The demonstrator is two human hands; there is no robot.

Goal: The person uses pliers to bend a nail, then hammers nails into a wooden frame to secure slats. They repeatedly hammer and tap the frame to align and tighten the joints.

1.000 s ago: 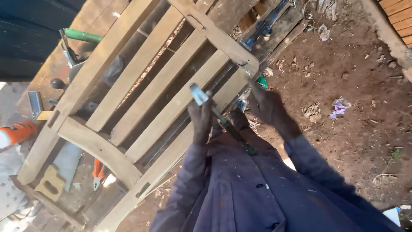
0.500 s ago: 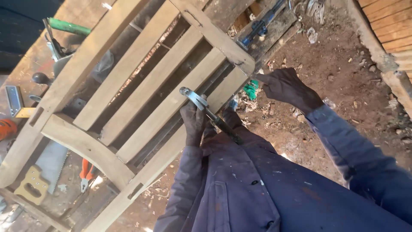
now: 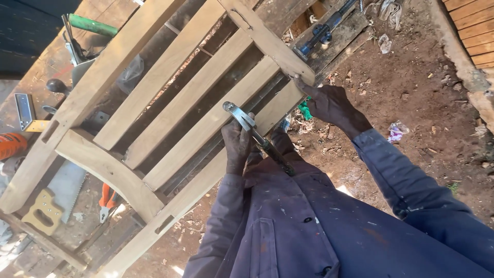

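left hand (image 3: 237, 146) clenched on metal hand tool (image 3: 252, 131), handle half hidden | right hand (image 3: 329, 103) gripping wooden slatted frame (image 3: 170, 103) corner | handsaw (image 3: 51, 198) under frame, partly covered

My left hand (image 3: 237, 145) hides middle of metal tool (image 3: 256, 135); its lower end lost against my jacket (image 3: 309, 226). Wooden frame (image 3: 154, 103) cut off at top edge. Handsaw (image 3: 54, 198) partly under frame.

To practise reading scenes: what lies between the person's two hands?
In the head view, between the left hand and right hand lies the wooden frame's side rail and a slat end; the metal tool sits by the left.
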